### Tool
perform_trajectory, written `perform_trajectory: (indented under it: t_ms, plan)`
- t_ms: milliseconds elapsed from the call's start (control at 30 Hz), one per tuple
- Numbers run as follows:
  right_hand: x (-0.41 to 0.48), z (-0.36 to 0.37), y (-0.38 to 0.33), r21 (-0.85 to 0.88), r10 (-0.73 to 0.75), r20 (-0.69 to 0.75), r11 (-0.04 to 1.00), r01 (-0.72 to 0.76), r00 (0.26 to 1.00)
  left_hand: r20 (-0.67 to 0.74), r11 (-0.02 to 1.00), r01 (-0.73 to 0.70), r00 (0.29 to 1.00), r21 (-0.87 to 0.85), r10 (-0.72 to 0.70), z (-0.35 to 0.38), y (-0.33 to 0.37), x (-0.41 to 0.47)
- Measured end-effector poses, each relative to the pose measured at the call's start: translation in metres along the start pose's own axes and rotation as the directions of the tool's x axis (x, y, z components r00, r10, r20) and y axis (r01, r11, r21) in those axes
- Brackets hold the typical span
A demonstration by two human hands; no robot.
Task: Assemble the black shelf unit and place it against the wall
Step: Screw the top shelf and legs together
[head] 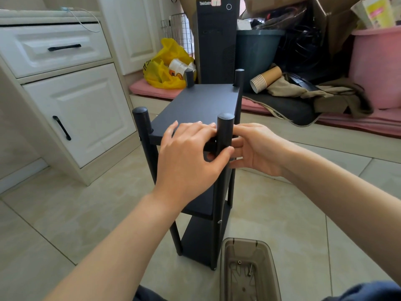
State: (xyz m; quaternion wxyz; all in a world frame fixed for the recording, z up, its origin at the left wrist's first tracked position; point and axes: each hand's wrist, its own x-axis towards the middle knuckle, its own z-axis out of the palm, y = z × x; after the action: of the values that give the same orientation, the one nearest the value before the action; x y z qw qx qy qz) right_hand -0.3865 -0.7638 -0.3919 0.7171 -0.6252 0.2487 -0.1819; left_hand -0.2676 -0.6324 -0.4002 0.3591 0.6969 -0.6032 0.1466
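Note:
The black shelf unit (201, 103) stands upright on the tiled floor in front of me, with three boards on round black posts. My left hand (188, 157) lies over the near edge of the top board, its thumb pressed against the near right post (224, 131). My right hand (258, 148) holds the same post from the right side, just below the top board. Both hands close around the joint of post and board, and the joint itself is hidden. The other three posts stick up above the top board.
A translucent brown tray (249, 270) with a few small screws sits on the floor at the near right. White cabinets (76, 109) stand to the left. Behind the shelf are a black computer tower (217, 40), a yellow bag (165, 66), paper cups (264, 79), and a pink tub (377, 66).

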Motion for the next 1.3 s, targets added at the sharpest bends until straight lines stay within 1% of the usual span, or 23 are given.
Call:
perform_trajectory:
  t_ms: [167, 300, 400, 500, 567, 667, 700, 767, 867, 933, 1000, 1100, 1167, 1200, 1300]
  plan:
    - [-0.008, 0.001, -0.002, -0.08, -0.028, -0.025, 0.996, 0.026, 0.999, -0.029, 1.0, -0.018, 0.999, -0.005, 0.017, 0.002, -0.006, -0.001]
    - [-0.02, -0.009, 0.002, -0.114, -0.018, -0.024, 0.993, 0.015, 1.0, -0.061, 0.998, -0.037, 0.998, -0.046, 0.034, 0.007, -0.011, -0.005]
    - [-0.028, -0.023, 0.013, -0.156, 0.056, 0.0, 0.986, -0.055, 0.998, -0.107, 0.997, -0.058, 0.993, -0.053, 0.053, 0.011, -0.012, -0.007]
    - [-0.031, -0.041, 0.043, -0.208, 0.199, 0.013, 0.959, -0.192, 0.98, -0.173, 0.996, -0.081, 0.982, -0.049, 0.071, 0.016, -0.014, -0.009]
    - [-0.031, -0.051, 0.076, -0.296, 0.326, 0.006, 0.903, -0.31, 0.945, -0.204, 0.994, -0.095, 0.975, -0.044, 0.085, 0.019, -0.014, -0.009]
    - [-0.031, -0.06, 0.136, -0.486, 0.507, -0.02, 0.748, -0.451, 0.862, -0.208, 0.993, -0.105, 0.974, -0.048, 0.093, 0.021, -0.015, -0.009]
    - [-0.03, -0.061, 0.155, -0.522, 0.548, -0.034, 0.704, -0.483, 0.836, -0.202, 0.993, -0.106, 0.975, -0.049, 0.094, 0.02, -0.015, -0.009]
    - [-0.027, -0.063, 0.19, -0.543, 0.592, -0.062, 0.656, -0.524, 0.804, -0.191, 0.992, -0.114, 0.976, -0.047, 0.103, 0.02, -0.015, -0.008]
    - [-0.018, -0.062, 0.237, -0.492, 0.586, -0.129, 0.663, -0.565, 0.8, -0.192, 0.992, -0.118, 0.975, -0.035, 0.109, 0.019, -0.014, -0.009]
    - [-0.016, -0.06, 0.268, -0.444, 0.596, -0.182, 0.66, -0.606, 0.782, -0.188, 0.993, -0.113, 0.976, -0.033, 0.105, 0.019, -0.013, -0.009]
    - [-0.016, -0.058, 0.301, -0.468, 0.614, -0.211, 0.619, -0.63, 0.761, -0.183, 0.993, -0.111, 0.978, -0.028, 0.104, 0.019, -0.013, -0.009]
    - [-0.015, -0.05, 0.35, -0.559, 0.621, -0.248, 0.536, -0.633, 0.744, -0.182, 0.993, -0.114, 0.977, -0.032, 0.107, 0.02, -0.013, -0.011]
    - [-0.012, -0.043, 0.375, -0.658, 0.549, -0.315, 0.461, -0.595, 0.774, -0.201, 0.991, -0.127, 0.972, -0.035, 0.117, 0.021, -0.014, -0.012]
    - [-0.011, -0.04, 0.385, -0.69, 0.498, -0.344, 0.442, -0.574, 0.796, -0.211, 0.991, -0.133, 0.97, -0.033, 0.123, 0.022, -0.014, -0.012]
    - [-0.009, -0.035, 0.408, -0.715, 0.379, -0.38, 0.458, -0.528, 0.844, -0.224, 0.989, -0.141, 0.966, -0.036, 0.129, 0.026, -0.013, -0.011]
